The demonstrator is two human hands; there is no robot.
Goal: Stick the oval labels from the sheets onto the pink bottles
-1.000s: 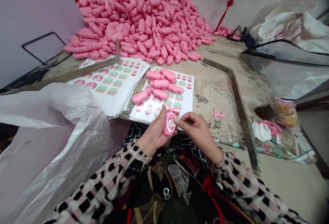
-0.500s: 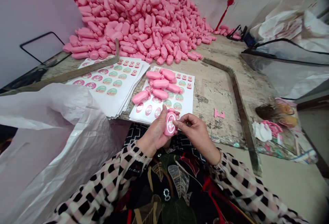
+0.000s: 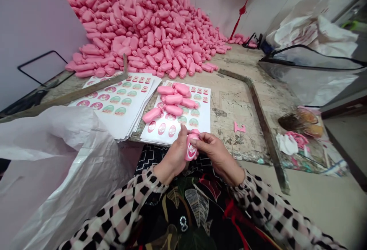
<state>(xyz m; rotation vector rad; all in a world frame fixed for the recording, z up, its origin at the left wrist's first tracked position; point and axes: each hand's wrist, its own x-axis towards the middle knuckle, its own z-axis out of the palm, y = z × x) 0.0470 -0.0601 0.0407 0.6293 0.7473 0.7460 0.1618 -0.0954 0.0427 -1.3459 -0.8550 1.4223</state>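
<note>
Just off the table's front edge, a small pink toy bottle (image 3: 189,156) lies tilted in my left hand (image 3: 174,156), whose fingers are closed round it. An oval pink-and-white sticker (image 3: 192,148) sits on the bottle's front. My right hand (image 3: 216,151) grips the bottle from the right, its thumb pressing at the sticker's upper part and its other fingers curled by the neck. Beyond my hands, several pink bottles (image 3: 173,99) without visible labels rest on a sheet of stickers (image 3: 203,127) with oval and round designs.
A big heap of pink bottles (image 3: 149,32) fills the back of the table. More sticker sheets (image 3: 120,122) are stacked at left. Metal bars (image 3: 262,118) lie on both sides. A white sack (image 3: 83,158) hangs at left; a pink scrap (image 3: 239,127) and brush (image 3: 291,122) lie at right.
My right hand has moved in closer over the bottle, its thumb now on the upper part of the sticker. The head view has shifted slightly, so the scene sits lower and further left.
</note>
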